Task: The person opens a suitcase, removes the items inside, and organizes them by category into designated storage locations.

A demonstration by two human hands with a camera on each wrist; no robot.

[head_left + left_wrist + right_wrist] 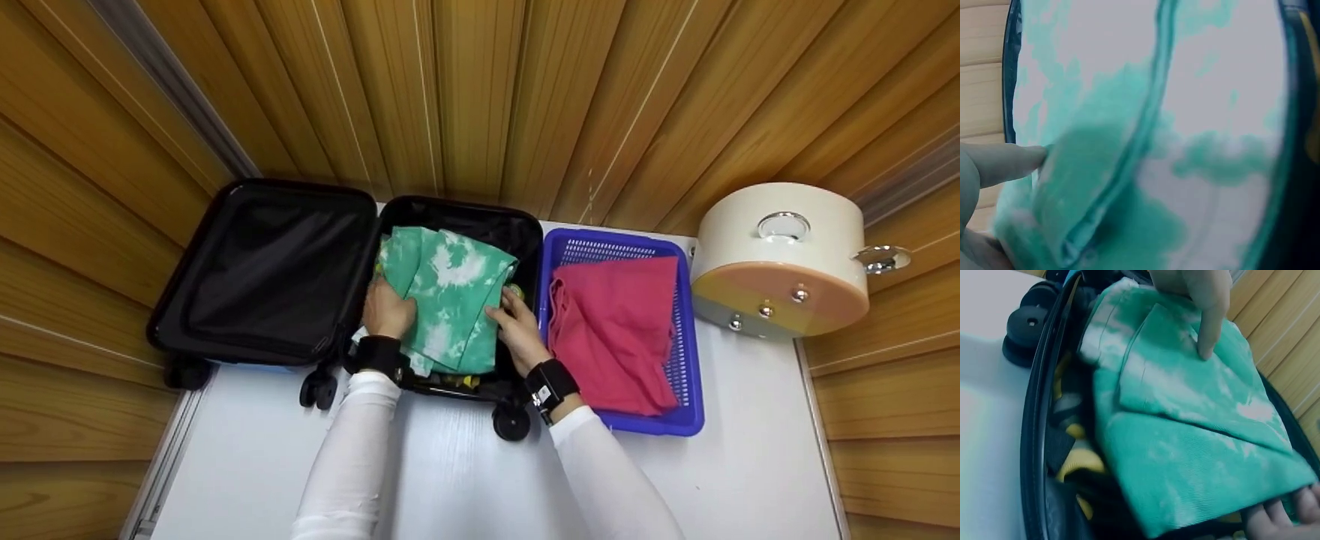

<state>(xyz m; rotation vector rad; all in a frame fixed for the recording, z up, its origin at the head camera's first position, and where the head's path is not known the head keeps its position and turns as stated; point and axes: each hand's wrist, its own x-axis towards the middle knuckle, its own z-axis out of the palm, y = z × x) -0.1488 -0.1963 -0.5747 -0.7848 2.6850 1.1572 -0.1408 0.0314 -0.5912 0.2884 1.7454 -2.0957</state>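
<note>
A folded green-and-white tie-dye garment (457,300) lies across the right half of an open black suitcase (517,232). At its left side is my left hand (386,309), gripping that edge with the thumb on top. A fingertip (1022,160) touches the fabric in the left wrist view. My right hand (519,330) holds the opposite edge, thumb over the cloth. The right wrist view has this hand's fingers (1275,517) tucked beneath the garment's edge. Dark items with yellow parts (1081,461) show below the cloth; the rest is hidden.
To the left lies the suitcase's other half (262,277), opened flat. A blue plastic basket (697,420) with a folded red cloth (615,330) stands to the right. Beyond it is a cream round case (780,225) with metal handles. Wood-panelled walls (480,97) enclose the white table (465,465).
</note>
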